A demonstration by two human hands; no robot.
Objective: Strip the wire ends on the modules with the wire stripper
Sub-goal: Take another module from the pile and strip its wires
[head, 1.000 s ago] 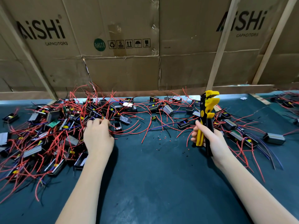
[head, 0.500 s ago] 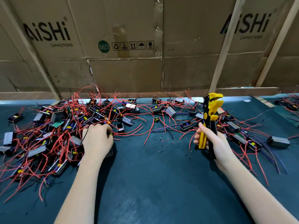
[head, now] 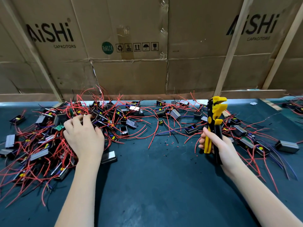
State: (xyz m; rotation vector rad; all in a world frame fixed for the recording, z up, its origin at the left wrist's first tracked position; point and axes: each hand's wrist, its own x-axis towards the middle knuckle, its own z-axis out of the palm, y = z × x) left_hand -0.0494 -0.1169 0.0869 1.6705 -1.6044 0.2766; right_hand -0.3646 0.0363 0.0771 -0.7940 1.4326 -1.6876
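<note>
A tangle of small black and grey modules point(head: 41, 145) with long red wires covers the left of the dark green mat point(head: 147, 185). My left hand point(head: 83, 136) lies on this pile, fingers curled down into the wires near a module; what they hold is hidden. One grey module point(head: 109, 157) lies by my left wrist. My right hand point(head: 219, 149) grips the handles of the yellow and black wire stripper point(head: 215, 115), held upright with its jaws up and nothing in them. More modules point(head: 246, 138) lie spread behind and right of that hand.
A wall of brown cardboard boxes point(head: 131, 71) with pale wooden slats point(head: 229, 54) closes the back of the bench. Tiny red and black insulation bits point(head: 170, 143) dot the mat between my hands. A separate wire cluster point(head: 293, 105) sits at far right.
My left hand has shifted up and left over the pile, with its fingers moving among the wires. My right hand keeps the stripper upright in about the same place.
</note>
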